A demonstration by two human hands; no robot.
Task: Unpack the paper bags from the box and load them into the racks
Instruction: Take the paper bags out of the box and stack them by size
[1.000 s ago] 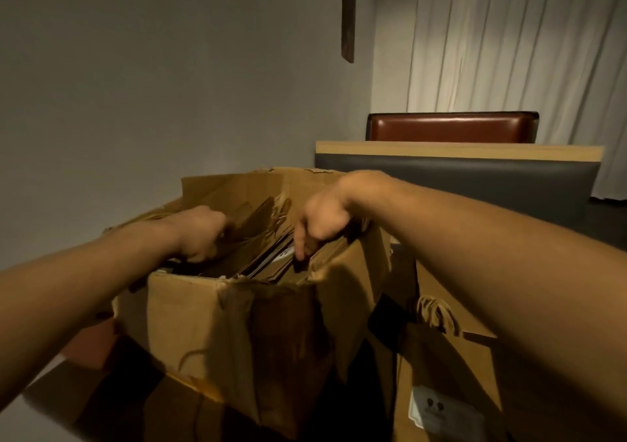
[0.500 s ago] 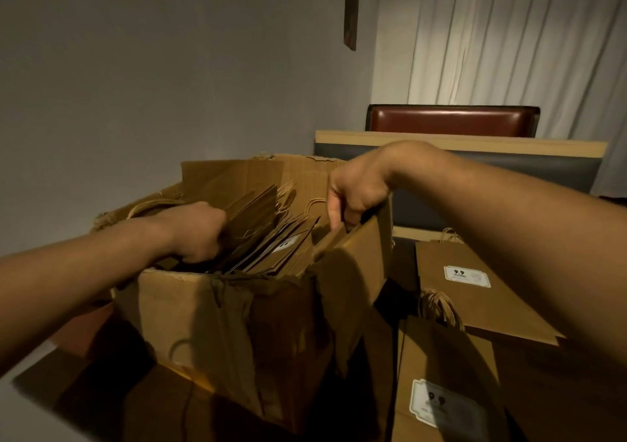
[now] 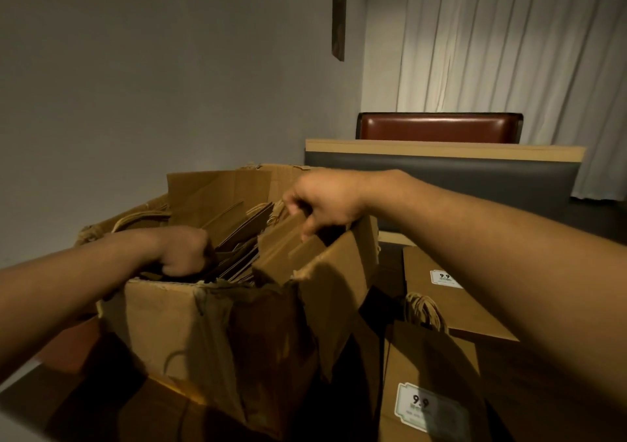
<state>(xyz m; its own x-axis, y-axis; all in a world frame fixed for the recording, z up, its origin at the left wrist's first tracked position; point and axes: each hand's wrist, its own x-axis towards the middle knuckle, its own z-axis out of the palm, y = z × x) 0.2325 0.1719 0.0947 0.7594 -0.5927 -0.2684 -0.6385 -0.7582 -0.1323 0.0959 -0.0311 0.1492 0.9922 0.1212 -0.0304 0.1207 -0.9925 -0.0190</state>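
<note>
Paper bags (image 3: 237, 248) in box (image 3: 176, 333); left hand (image 3: 185, 251) fingertips hidden.

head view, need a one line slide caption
Both hands reach into a torn cardboard box of folded paper bags; two labelled bags lie outside.

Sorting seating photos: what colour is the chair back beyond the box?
Reddish-brown chair back, clearest in the head view.
</note>
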